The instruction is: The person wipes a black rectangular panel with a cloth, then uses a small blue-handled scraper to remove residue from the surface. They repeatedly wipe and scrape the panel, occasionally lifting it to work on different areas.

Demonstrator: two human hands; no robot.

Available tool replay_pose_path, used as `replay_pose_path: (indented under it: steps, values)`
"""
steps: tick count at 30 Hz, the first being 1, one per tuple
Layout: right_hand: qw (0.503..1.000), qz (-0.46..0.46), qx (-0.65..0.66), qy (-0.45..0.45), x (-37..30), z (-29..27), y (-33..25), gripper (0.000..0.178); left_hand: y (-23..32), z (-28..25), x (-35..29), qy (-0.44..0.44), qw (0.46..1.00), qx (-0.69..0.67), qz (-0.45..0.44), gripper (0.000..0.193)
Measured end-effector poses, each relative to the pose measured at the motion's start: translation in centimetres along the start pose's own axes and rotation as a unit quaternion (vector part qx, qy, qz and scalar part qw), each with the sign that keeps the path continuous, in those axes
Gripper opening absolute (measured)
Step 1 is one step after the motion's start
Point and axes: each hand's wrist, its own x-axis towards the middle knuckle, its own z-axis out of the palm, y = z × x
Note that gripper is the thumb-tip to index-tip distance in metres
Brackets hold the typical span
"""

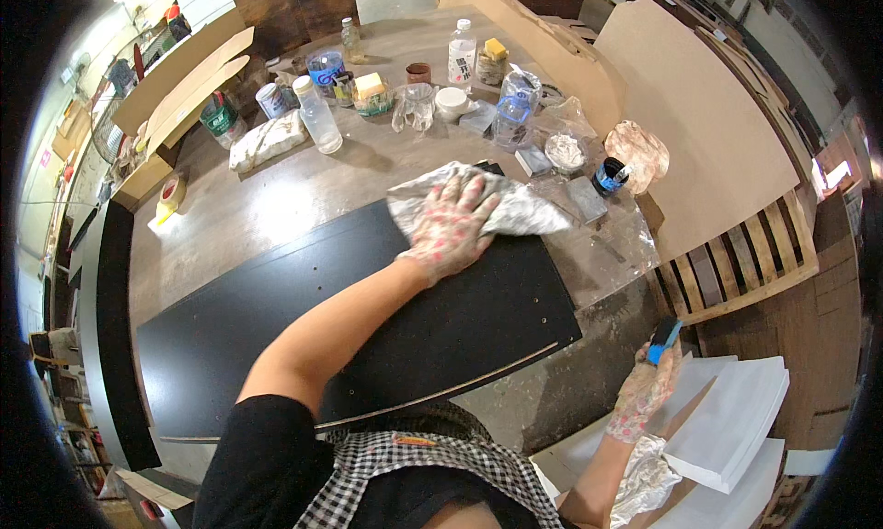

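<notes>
My left hand (449,230), in a thin pale glove with pink dots, lies with fingers spread on a crumpled white cloth (529,218). The cloth is pressed against the far right part of a glossy black panel (368,299). This long panel has small holes and a pale strip along its near edge. Off to the right, past the panel's end, my gloved right hand (647,386) is closed round a small blue-and-black tool (660,343), whose exact kind I cannot make out.
Bottles (462,55), cut-down plastic containers and yellow sponges (370,86) crowd the far side of the table (207,244). A dark open pot (610,177) stands at right. A tape roll (170,198) lies left. White boards (727,419) and a wooden pallet (736,262) are lower right.
</notes>
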Motion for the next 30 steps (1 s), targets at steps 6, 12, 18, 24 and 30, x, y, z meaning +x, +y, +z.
replay_pose_path:
  steps: [6,12,18,24,30]
  values:
    - [0.999,0.008,0.024,-0.023,-0.5,4.0,1.1,0.046,8.8,1.2,-5.5,0.002,0.958,-0.161,0.236,0.076]
    - [0.944,0.06,-0.059,-0.319,-1.9,14.4,2.4,0.049,1.8,-4.3,-21.0,-0.062,0.98,-0.162,0.099,0.081]
    - [0.796,0.125,-0.034,-0.591,-10.5,28.3,7.5,0.05,-5.8,-8.0,-37.7,-0.037,0.96,-0.002,-0.277,0.082]
    - [0.724,0.03,-0.044,-0.687,-21.6,41.1,14.6,0.046,-14.8,-9.6,-56.1,0.008,0.807,0.179,-0.563,0.066]
    - [0.681,-0.138,-0.075,-0.715,-27.1,45.2,18.3,0.047,-13.6,-15.2,-69.3,0.26,0.607,0.213,-0.72,0.027]
